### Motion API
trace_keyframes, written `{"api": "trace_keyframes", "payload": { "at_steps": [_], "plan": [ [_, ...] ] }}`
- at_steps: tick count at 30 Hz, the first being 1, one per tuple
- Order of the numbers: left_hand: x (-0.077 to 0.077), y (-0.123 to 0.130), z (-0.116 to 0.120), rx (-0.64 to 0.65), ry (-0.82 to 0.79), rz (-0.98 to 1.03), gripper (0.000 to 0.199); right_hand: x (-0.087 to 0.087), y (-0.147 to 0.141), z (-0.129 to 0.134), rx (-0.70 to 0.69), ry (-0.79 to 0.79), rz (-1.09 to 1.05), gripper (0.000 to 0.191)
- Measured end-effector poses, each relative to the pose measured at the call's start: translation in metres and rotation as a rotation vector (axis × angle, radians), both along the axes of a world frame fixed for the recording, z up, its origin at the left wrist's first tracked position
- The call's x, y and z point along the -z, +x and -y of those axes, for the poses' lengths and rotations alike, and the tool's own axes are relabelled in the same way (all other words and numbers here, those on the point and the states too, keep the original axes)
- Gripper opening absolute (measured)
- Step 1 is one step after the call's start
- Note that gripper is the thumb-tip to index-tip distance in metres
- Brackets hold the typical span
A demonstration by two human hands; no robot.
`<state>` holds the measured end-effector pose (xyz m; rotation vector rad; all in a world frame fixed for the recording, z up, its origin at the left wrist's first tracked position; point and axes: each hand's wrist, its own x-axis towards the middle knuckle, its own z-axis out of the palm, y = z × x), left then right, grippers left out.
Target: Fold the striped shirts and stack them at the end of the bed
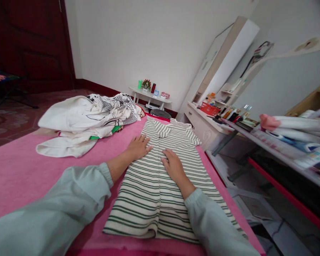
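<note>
I see striped garment [160,192] spread flat on pink bed cover [21,170], collar end away from me, one side folded in along length. My left hand [139,146] lies flat, fingers spread, palm down at garment's left edge, half on cloth, half on cover. My right hand [173,166] lies flat too, fingers loosely together, pressing cloth near centre fold. Neither hand pinches anything. Heap of white and patterned clothes [85,121] sits on cover beyond left hand, apart from garment.

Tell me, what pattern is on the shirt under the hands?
The shirt is cream with dark green stripes running across it, seen clearly in the head view.
</note>
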<state>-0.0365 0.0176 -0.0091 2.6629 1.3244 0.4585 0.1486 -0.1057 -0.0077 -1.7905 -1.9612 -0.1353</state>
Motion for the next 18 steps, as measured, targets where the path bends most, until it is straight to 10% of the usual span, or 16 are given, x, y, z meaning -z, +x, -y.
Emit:
{"api": "trace_keyframes", "payload": {
  "at_steps": [11, 18],
  "plan": [
    [-0.006, -0.041, 0.082, 0.138, -0.019, -0.163, 0.077, 0.005, 0.009, -0.002, -0.03, 0.04, -0.148, 0.03],
    [-0.052, -0.058, 0.118, 0.395, -0.151, -0.384, 0.074, 0.001, 0.005, -0.001, -0.055, 0.04, -0.14, 0.026]
  ]
}}
